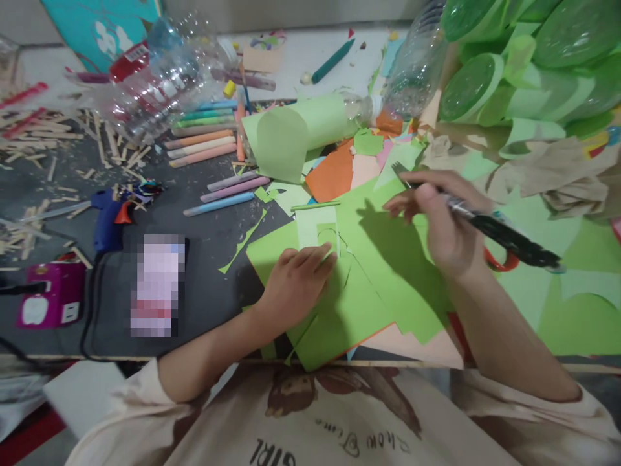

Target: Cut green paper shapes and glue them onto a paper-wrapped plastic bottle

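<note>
Room between phone (159, 285) and paper (361, 294) ends at crayons (220, 204).

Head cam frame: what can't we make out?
All in the head view:
- Phone screen: content unreadable, masked by pixel blocks.
- Green paper: patch under the left hand hidden by palm and fingers.
- Dark pen-like tool: part of its shaft covered by the right hand; exact type unclear.
- Orange-red loop: rest hidden by the right hand and tool.
- Green-wrapped bottles: group cut off by the top and right edges.
</note>
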`<action>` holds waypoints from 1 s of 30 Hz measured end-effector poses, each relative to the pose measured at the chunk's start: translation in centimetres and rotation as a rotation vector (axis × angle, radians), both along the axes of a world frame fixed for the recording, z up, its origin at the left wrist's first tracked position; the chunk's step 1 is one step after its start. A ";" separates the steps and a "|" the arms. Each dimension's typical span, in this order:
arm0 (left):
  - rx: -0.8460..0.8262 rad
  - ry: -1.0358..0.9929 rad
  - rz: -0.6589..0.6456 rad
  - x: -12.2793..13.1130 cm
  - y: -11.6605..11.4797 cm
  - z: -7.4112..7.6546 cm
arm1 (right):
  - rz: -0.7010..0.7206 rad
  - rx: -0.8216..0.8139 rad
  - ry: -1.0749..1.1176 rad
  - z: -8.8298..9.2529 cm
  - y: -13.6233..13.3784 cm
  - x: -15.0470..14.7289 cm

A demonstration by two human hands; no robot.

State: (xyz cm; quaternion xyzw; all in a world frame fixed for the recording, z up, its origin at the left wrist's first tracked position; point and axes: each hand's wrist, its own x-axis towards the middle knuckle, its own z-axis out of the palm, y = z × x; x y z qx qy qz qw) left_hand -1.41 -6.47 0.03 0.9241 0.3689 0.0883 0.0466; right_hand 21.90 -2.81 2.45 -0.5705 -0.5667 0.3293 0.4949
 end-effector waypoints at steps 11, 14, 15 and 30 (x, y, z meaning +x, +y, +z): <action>-0.276 -0.155 0.070 -0.4 1.8 -0.7 | 0.197 0.135 -0.681 -3.7 -0.4 7.5; -0.286 -0.229 0.079 -0.6 2.0 -1.0 | 0.221 0.190 -0.682 -4.3 -0.7 6.7; -0.282 -0.238 0.076 -0.6 2.0 -1.1 | 0.231 0.202 -0.668 -4.3 -0.9 6.3; -0.151 0.014 0.007 0.0 1.2 -0.1 | 0.412 -0.154 -0.263 -2.9 -1.6 1.2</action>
